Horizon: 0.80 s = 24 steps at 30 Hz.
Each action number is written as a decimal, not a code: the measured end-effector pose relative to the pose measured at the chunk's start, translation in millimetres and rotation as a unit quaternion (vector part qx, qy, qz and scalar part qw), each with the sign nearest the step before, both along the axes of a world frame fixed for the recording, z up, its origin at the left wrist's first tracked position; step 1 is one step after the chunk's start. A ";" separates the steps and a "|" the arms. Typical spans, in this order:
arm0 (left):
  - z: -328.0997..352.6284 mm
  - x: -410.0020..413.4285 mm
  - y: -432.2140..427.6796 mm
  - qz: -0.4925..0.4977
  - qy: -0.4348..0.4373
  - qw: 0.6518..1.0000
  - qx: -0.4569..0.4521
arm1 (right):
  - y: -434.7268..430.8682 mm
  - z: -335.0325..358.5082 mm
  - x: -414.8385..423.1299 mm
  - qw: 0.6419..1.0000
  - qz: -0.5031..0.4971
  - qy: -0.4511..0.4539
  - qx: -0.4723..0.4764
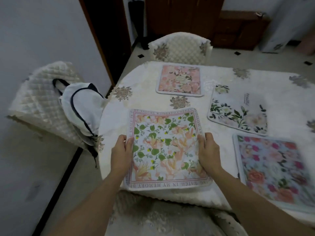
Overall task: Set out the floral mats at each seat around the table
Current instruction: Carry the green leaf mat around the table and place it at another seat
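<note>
We pinch the leafy floral mat (164, 149) between left hand (121, 150) and right hand (208, 150), near the desk (136, 79) edge; next, likely squaring it to this seat.

Four square floral mats are lying on the table: a bordered peach-and-green mat (165, 149) at the near edge, a pink mat (179, 80) at the far side, a white mat (238, 109) and a bright multicoloured mat (272, 169) to the right.

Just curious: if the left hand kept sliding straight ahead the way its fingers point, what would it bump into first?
Probably nothing soon: beyond the left hand lies bare tablecloth; the pink mat sits slightly right of that line, though depth is unclear.
</note>
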<state>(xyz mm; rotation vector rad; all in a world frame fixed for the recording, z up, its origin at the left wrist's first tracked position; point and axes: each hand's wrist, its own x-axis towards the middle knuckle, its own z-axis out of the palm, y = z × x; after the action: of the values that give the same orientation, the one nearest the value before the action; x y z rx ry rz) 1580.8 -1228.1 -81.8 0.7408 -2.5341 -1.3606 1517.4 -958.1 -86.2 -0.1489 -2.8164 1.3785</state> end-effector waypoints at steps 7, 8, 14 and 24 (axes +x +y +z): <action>-33.7 -31.5 7.8 -0.082 -0.027 0.996 0.001 | 17.6 -37.4 8.5 0.996 -0.078 -0.052 0.014; -39.3 -35.7 9.7 -0.086 -0.030 0.996 -0.001 | 18.6 -43.9 6.4 0.994 -0.084 -0.060 0.021; -79.4 -62.6 10.7 -0.104 -0.092 0.990 -0.023 | 19.4 -82.0 -7.1 0.991 -0.093 -0.090 0.029; -105.0 -66.7 1.6 -0.103 -0.127 0.985 -0.051 | 21.2 -110.0 -11.2 0.983 -0.069 -0.147 0.086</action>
<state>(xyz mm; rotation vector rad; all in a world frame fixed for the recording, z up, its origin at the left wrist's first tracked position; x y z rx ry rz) 1514.1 -1226.5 -186.9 0.6888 -2.9274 -1.2507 1506.3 -936.9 -196.1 -0.5792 -3.0702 1.1625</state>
